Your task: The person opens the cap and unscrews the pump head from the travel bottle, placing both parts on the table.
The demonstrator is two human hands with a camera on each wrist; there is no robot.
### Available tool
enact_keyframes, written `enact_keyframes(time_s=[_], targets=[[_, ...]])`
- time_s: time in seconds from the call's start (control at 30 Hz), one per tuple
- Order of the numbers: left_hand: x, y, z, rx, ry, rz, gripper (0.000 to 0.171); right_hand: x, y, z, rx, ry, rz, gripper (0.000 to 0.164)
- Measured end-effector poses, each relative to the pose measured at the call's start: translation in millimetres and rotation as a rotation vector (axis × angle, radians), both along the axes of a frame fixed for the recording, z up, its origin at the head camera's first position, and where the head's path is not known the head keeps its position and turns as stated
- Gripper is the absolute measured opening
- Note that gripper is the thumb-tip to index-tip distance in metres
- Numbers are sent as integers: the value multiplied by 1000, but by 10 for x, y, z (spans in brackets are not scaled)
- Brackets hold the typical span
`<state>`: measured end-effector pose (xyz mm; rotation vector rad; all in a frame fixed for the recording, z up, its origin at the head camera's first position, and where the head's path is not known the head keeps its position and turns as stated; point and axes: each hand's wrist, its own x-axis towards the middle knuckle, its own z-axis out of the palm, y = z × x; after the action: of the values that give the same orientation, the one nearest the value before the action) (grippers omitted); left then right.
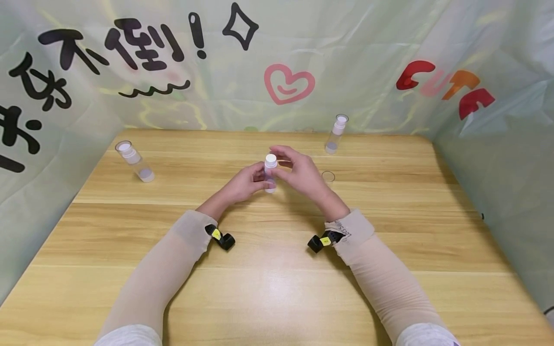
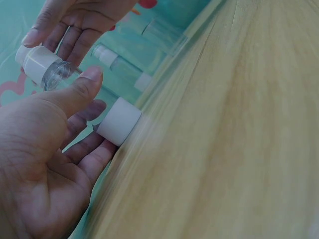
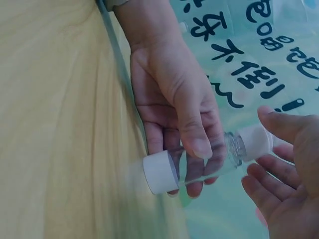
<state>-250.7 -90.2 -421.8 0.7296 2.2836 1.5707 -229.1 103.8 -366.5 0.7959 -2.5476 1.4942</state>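
A small clear bottle (image 3: 192,167) with a white base and a white top (image 1: 270,159) stands upright in front of me in the head view. My left hand (image 1: 246,183) grips its clear body, thumb on one side and fingers on the other. Around the white top is my right hand (image 1: 303,175), its fingers loosely spread. In the left wrist view the right thumb (image 2: 37,34) lies by the edge of that top; how firmly it touches is unclear. Whether the white base (image 2: 119,121) rests on the table cannot be told.
Two similar bottles with clear overcaps stand on the wooden table (image 1: 277,288), one bottle (image 1: 139,163) far left and another bottle (image 1: 336,134) back right. Right of my hands is a loose clear overcap (image 1: 328,177). A printed cloth (image 1: 207,110) walls the back and sides.
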Motion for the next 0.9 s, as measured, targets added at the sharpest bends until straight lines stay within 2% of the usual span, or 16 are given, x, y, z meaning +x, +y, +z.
enact_keyframes(time_s=[0.17, 0.37, 0.63, 0.9], targets=[[-7, -3, -10, -13, 17, 5, 43, 38, -61, -17, 24, 98, -34, 54], [-17, -5, -24, -6, 33, 6, 39, 79, -125, -50, 99, 151, -102, 57], [-22, -11, -27, -16, 33, 7, 42, 118, -175, -81, 157, 168, -176, 57], [-16, -9, -34, -6, 28, 0, 39, 130, -181, -86, 159, 148, -179, 51]])
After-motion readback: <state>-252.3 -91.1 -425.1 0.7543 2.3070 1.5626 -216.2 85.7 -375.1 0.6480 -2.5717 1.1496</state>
